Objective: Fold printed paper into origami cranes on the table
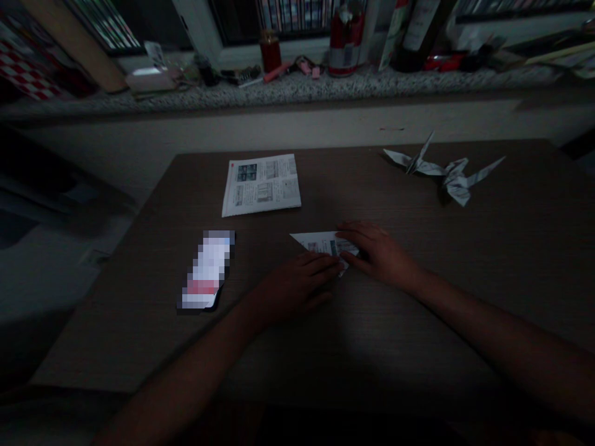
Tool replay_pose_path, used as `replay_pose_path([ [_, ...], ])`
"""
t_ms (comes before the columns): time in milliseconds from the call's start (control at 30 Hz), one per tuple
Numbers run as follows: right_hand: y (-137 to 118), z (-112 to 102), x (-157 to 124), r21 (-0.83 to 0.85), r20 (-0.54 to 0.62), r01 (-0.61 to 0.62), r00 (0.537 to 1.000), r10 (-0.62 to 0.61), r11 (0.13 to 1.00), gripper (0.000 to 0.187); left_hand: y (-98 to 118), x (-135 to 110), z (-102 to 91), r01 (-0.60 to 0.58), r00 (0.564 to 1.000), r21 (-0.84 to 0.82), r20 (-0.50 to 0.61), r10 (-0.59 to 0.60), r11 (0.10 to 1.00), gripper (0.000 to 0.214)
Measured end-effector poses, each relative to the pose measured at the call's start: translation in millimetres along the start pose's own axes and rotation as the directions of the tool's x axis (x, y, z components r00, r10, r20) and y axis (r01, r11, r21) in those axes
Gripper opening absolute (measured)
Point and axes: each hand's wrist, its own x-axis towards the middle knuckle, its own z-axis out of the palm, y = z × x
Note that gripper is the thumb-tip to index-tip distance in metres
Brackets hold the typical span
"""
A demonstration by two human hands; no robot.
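Shot from head height, pretty close, tipped down at the table (pixel 264 235), facing the windowsill (pixel 297 91) at 12 o'clock.

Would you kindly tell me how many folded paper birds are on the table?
2, both toward the far right: the left bird, and the right bird beside it, slightly nearer.

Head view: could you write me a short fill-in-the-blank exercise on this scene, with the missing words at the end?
1. Counting the left hand and the right hand, ____ hands touch the folded paper.
2. The phone lies to the ____ of both hands.
3. The paper cranes rest toward the table's far ____ corner.
4. The printed sheet lies ____ from the person than the phone.

Missing words: two; left; right; farther.
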Motion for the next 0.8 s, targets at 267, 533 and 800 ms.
replay_pose_path([
  [267,1.5,0.2,0.5,-0.014,-0.009,0.017,1.0,-0.017,1.0,0.038,-1.3,-0.4,4.3,-0.007,1.0,-0.003,-0.027,0.007,1.0,0.056],
  [533,1.8,-0.3,0.4,-0.042,0.002,0.021,1.0,-0.021,0.999,0.038,-2.2,-0.3,0.1,0.001,1.0,-0.052,-0.012,-0.002,0.999,0.059],
  [800,3.5,0.5,0.6,-0.02,0.004,0.023,1.0,-0.023,1.0,0.038,-5.4,-1.0,0.0,-0.071,0.997,-0.073,-0.048,0.068,0.995,0.045],
])
